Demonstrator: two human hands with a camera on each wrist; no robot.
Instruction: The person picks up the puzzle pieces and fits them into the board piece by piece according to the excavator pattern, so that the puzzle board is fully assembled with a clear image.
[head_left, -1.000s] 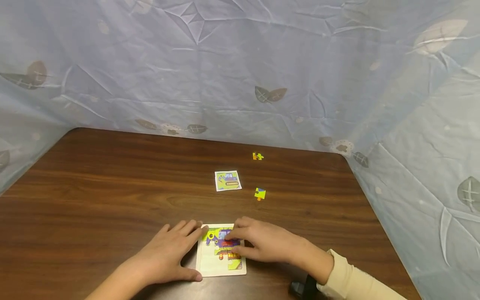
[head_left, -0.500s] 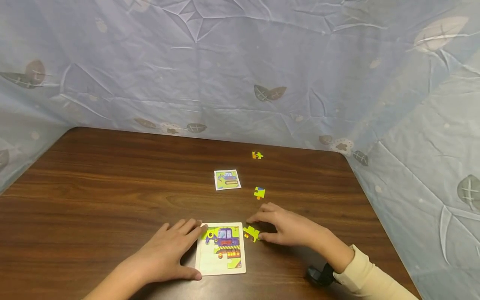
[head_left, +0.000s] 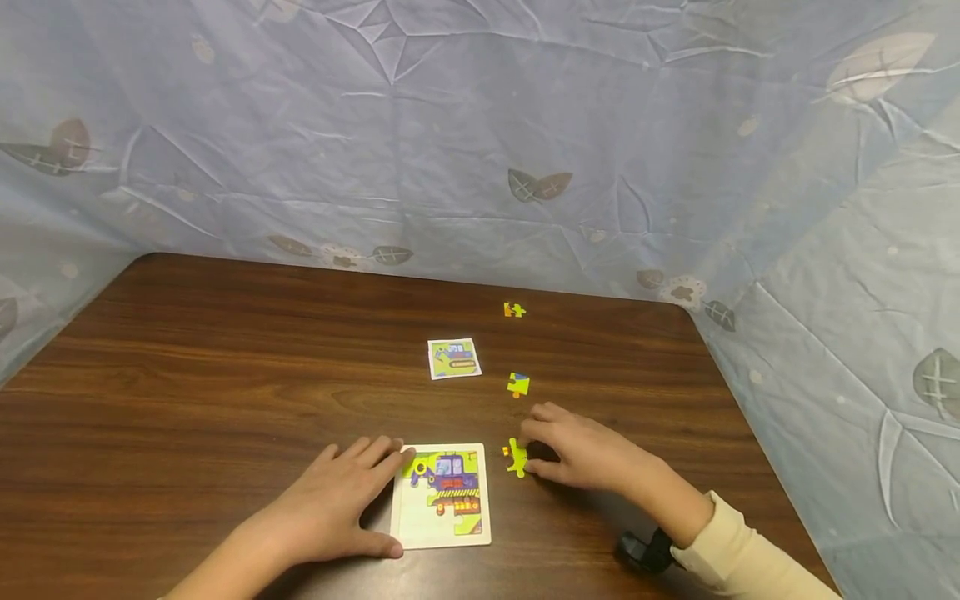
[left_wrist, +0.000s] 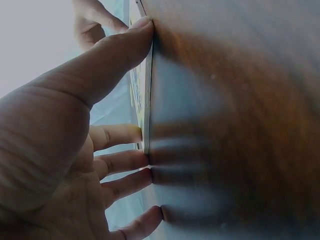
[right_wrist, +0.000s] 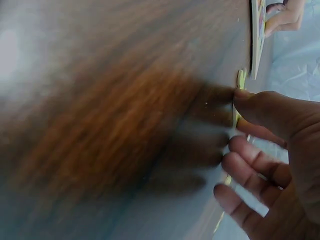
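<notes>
Slid away from the puzzle tray (head_left: 441,533) since half a second ago: green puzzle piece (head_left: 516,457), now turned on end and lying apart from the tray's right edge, with right hand (head_left: 581,451) drawn a little farther right. Left hand (head_left: 330,503) unmoved.

Head view: left hand flat on the wooden table (head_left: 225,375), fingers straight, fingertips against the tray's left edge, thumb along its near corner. Right hand's thumb and fingertips touching the green piece; whether pinched or only pushed, cannot tell. Farther back, a small picture card (head_left: 453,358), a loose yellow-green piece (head_left: 518,384) and another loose piece (head_left: 513,310) near the far edge.

Left wrist view: left hand (left_wrist: 90,150) spread, fingers (left_wrist: 122,135) extended, tips pressed to the tray's rim (left_wrist: 147,100).

Right wrist view: right hand (right_wrist: 272,150) with thumb tip on the green piece (right_wrist: 240,82), other fingers loosely bent over the table; tray edge (right_wrist: 256,40) just beyond.
</notes>
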